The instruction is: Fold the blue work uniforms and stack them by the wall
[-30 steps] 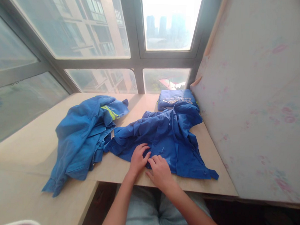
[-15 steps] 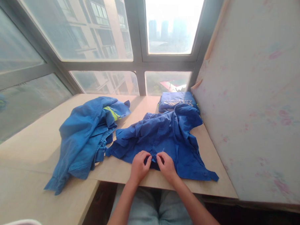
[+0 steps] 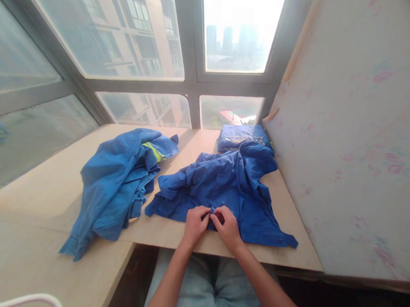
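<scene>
A dark blue shirt (image 3: 204, 180) with buttons down its front lies spread and wrinkled on the pale wooden table (image 3: 174, 233). At its near edge my left hand (image 3: 197, 221) pinches the cloth, fingers closed. Right beside it, my right hand (image 3: 225, 222) pinches the same edge, thumb against fingertips. A small bit of the shirt's cloth stands up between the two hands. What exactly sits under the fingertips is too small to make out.
Left of the shirt lies a lighter blue jacket (image 3: 117, 181) with a yellow-green stripe. A folded blue garment (image 3: 244, 135) rests at the back by the window (image 3: 230, 111). A flowered wall (image 3: 354, 155) bounds the right side. A white curved object (image 3: 32, 300) shows at bottom left.
My hands have come closer together at the shirt's edge, the left one shifting right. The shirt and the other garments have stayed in place; the view has tilted slightly.
</scene>
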Available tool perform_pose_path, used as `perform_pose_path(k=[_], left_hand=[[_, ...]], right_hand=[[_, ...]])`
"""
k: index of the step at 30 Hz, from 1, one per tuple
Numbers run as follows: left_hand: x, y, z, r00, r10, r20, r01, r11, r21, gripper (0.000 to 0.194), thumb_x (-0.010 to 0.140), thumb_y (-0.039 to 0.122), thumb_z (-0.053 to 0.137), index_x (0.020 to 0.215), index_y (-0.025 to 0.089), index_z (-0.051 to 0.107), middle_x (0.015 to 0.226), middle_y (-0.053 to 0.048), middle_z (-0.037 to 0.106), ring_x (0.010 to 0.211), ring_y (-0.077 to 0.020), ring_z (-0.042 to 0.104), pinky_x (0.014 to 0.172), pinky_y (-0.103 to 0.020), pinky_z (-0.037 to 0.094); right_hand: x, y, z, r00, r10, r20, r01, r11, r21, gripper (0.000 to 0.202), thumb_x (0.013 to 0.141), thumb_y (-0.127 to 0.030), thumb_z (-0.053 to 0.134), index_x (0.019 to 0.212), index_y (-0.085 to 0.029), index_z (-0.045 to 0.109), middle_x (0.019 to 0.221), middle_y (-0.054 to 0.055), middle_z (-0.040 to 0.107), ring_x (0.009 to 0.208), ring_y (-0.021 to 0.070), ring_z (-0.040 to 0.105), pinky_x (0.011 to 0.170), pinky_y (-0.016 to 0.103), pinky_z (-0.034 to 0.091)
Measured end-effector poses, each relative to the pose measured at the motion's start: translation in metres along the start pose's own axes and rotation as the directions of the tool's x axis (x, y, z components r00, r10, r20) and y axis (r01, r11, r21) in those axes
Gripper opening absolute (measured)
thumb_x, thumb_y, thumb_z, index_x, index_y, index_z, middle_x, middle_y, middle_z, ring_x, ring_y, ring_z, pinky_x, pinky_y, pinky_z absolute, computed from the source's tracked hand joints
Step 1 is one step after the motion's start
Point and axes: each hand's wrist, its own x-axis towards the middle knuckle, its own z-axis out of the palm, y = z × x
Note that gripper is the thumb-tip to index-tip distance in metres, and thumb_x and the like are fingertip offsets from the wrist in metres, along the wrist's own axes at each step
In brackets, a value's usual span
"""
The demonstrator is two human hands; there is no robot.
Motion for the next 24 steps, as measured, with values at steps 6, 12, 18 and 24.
perform_pose_path(k=[6,12,18,24], left_hand=[[-0.004,0.004,0.001,1.000,0.012,-0.020,-0.011,0.998,0.060,0.019,0.086,0.016,0.057,0.093,0.022,0.075,0.091,-0.005,0.075,0.088,-0.0214,0.066,0.080,-0.036,0.045],[-0.007,0.003,0.002,1.000,0.018,0.010,-0.019,0.994,0.111,0.024,0.085,0.010,0.055,0.094,0.022,0.074,0.091,-0.003,0.074,0.088,-0.0205,0.064,0.081,-0.037,0.041],[-0.007,0.004,0.000,0.999,0.032,0.023,-0.035,0.993,0.114,0.023,0.086,0.009,0.056,0.092,0.023,0.074,0.092,-0.001,0.074,0.087,-0.0187,0.062,0.079,-0.035,0.038],[-0.006,0.008,-0.001,0.996,0.066,0.068,-0.075,0.988,0.138,0.018,0.090,0.015,0.056,0.085,0.023,0.071,0.087,0.000,0.073,0.084,-0.0179,0.061,0.077,-0.034,0.035]], right_hand=[[-0.004,0.002,0.000,0.999,-0.043,0.022,0.044,0.999,-0.030,0.016,0.095,-0.025,0.050,0.094,-0.021,0.066,0.090,0.006,0.067,0.086,0.0190,0.063,0.079,0.030,0.050],[-0.001,0.008,-0.003,0.988,-0.121,0.098,0.127,0.990,-0.054,0.018,0.095,-0.021,0.051,0.089,-0.021,0.068,0.084,0.004,0.067,0.081,0.0177,0.062,0.074,0.027,0.048],[-0.003,0.014,0.004,0.990,-0.119,0.076,0.129,0.979,-0.155,0.019,0.096,-0.022,0.049,0.092,-0.021,0.068,0.086,0.005,0.068,0.083,0.0191,0.063,0.077,0.028,0.048],[-0.005,0.014,0.007,0.997,-0.075,-0.006,0.072,0.977,-0.202,0.024,0.098,-0.024,0.045,0.100,-0.020,0.068,0.094,0.007,0.070,0.087,0.0199,0.065,0.081,0.030,0.049]])
